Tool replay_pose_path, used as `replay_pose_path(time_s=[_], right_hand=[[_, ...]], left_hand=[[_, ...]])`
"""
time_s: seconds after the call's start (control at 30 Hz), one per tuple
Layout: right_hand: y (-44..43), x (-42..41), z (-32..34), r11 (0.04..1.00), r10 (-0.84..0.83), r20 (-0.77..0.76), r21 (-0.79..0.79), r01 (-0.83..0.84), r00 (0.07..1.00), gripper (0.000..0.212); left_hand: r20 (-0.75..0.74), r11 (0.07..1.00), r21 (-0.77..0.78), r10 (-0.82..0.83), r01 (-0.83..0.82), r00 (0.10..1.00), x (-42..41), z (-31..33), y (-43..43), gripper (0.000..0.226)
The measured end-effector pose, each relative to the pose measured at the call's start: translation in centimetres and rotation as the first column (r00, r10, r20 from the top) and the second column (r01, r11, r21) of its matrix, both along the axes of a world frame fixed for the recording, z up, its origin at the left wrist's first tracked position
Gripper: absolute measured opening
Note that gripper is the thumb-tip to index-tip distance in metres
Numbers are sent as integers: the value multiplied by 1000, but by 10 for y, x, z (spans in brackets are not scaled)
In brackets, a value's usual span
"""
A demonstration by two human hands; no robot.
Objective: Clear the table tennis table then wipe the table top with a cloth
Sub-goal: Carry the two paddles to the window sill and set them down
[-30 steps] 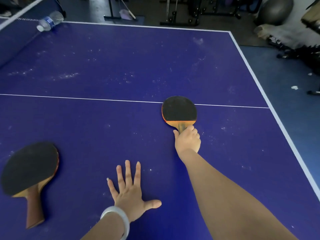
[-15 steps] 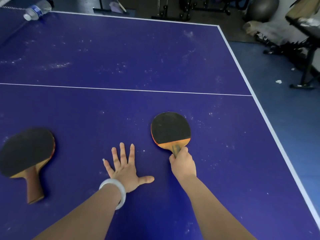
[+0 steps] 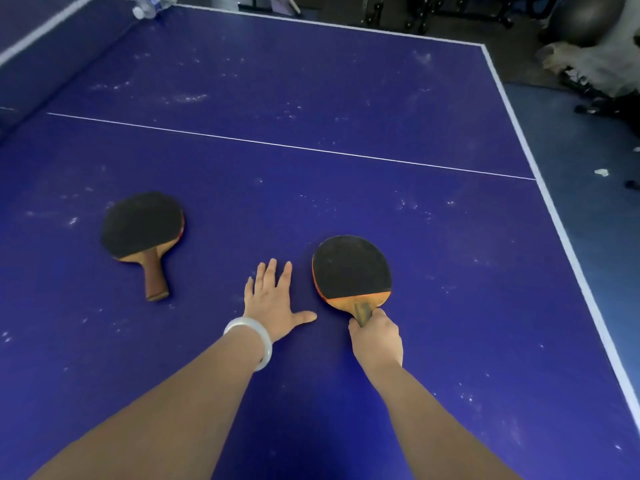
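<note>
One paddle is gripped by its handle in our right hand, black blade just ahead of the knuckles. Our left hand rests palm-down with fingers spread wide, just left of that blade, on the dusty blue table tennis table. A second paddle lies farther left of it, untouched.

On the dusty blue table lie a left paddle, a right paddle and a bottle.
</note>
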State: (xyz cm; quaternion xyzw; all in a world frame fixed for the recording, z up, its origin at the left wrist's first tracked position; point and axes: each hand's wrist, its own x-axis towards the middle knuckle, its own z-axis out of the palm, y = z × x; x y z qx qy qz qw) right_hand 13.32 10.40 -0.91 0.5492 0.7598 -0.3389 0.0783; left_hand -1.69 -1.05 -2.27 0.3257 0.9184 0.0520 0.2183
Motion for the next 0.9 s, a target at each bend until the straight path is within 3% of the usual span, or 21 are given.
replay_pose_path(time_s=[0.2, 0.37, 0.5, 0.7, 0.9], right_hand=[[-51, -38, 15, 991, 106, -111, -73, -114, 988, 17], [-92, -91, 19, 980, 145, -198, -108, -169, 969, 24], [-111, -131, 11, 977, 146, -213, -120, -174, 966, 31], [-123, -166, -8, 984, 171, -35, -37, -172, 985, 43], [-126, -179, -22, 948, 268, 163, 129, -290, 950, 41]], left_hand=[[-35, 947, 150, 293, -285, 956, 16, 5, -88, 84], [-88, 832, 179, 546, -526, 833, -4, 16, -144, 83], [-82, 781, 180, 617, -597, 782, -31, 16, -165, 82], [-111, 728, 201, 681, -655, 724, -82, 8, -165, 85], [-223, 706, 176, 707, -686, 671, -122, -6, -144, 75]])
